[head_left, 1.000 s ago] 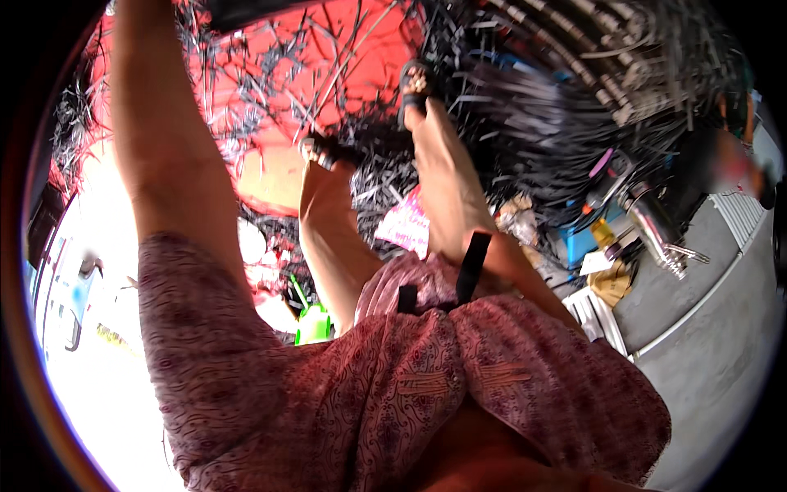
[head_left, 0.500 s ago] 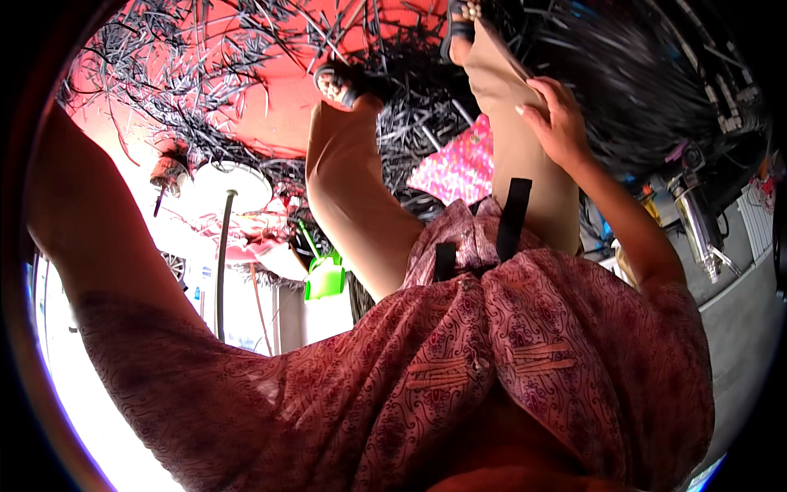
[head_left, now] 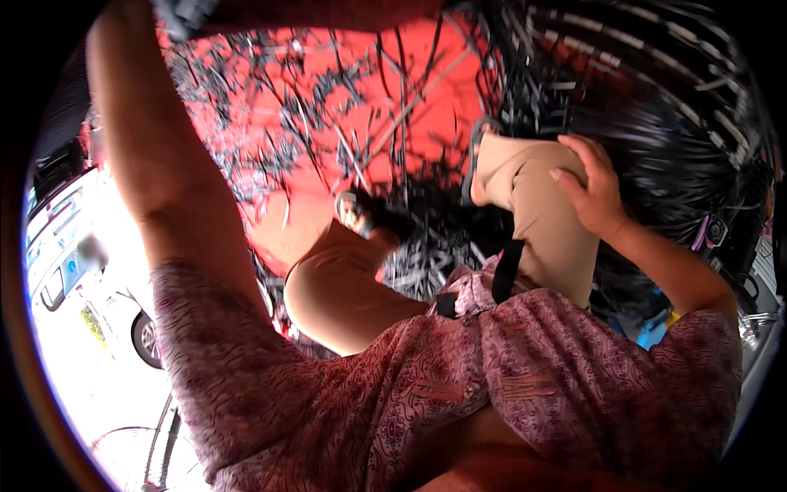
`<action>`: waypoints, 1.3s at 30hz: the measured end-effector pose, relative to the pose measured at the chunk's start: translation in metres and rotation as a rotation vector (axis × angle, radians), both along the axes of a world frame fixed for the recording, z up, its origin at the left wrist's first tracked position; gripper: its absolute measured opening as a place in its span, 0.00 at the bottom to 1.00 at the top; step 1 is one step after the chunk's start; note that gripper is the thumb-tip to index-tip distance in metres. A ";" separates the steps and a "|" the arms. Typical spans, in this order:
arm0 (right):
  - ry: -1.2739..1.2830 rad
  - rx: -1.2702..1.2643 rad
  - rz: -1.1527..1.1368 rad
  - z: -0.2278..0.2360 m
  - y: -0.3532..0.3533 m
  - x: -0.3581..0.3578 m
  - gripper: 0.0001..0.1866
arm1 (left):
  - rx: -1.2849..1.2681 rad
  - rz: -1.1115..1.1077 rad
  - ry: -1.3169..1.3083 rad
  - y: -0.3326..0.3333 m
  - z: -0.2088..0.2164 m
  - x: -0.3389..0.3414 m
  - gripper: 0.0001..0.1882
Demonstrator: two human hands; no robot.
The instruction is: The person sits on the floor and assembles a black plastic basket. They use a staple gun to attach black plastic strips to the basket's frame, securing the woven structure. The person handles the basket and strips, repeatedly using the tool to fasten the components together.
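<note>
Overhead, left arm (head_left: 156, 156) raised straight up along the left of the view, hand cut off by the top rim beside a dark object (head_left: 184, 12); grip impossible to tell. Right hand (head_left: 592, 190) laid flat on the bent right knee (head_left: 533, 176), fingers loosely spread and curved over tan trouser cloth, holding nothing. Left knee (head_left: 336, 283) also bent, lower and nearer the middle. Sandalled feet (head_left: 357, 215) planted on a red sheet (head_left: 369, 107) strewn with thin black and silvery strips (head_left: 270, 156), scattered and in tangled heaps. Denser dark pile of similar strips (head_left: 656, 123) just past the right knee, top right. Pink patterned shirt (head_left: 459, 394) filling the lower half, black strap (head_left: 507, 271) running down from the right knee to it. White car (head_left: 123, 328) in bright glare at far left; bicycle wheel (head_left: 131, 459) at lower left rim.
</note>
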State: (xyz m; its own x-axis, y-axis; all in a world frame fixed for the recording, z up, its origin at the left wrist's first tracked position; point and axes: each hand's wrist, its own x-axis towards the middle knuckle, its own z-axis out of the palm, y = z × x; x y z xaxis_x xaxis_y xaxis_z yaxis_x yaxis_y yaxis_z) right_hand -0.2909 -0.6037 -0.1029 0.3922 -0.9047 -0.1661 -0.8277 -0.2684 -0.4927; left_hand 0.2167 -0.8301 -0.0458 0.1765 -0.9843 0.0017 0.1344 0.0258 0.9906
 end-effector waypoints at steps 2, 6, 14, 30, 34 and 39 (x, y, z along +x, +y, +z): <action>-0.009 -0.144 -0.001 -0.005 0.027 -0.005 0.25 | -0.054 0.015 0.028 0.039 0.016 -0.018 0.26; -0.546 0.004 -0.291 -0.018 0.098 -0.037 0.28 | -0.184 0.080 0.098 0.145 0.050 -0.049 0.27; -1.190 0.013 -0.040 0.067 0.193 -0.001 0.32 | -0.275 0.227 0.219 0.425 0.038 -0.162 0.19; -1.126 0.625 0.109 0.198 0.285 0.043 0.16 | 0.048 0.108 0.462 0.530 0.142 -0.201 0.08; -0.852 0.296 0.236 0.177 0.203 0.059 0.16 | -0.009 0.243 0.448 0.502 0.118 -0.174 0.10; -0.797 0.202 0.287 0.162 0.143 0.103 0.17 | -0.270 0.384 0.435 0.495 0.097 -0.162 0.19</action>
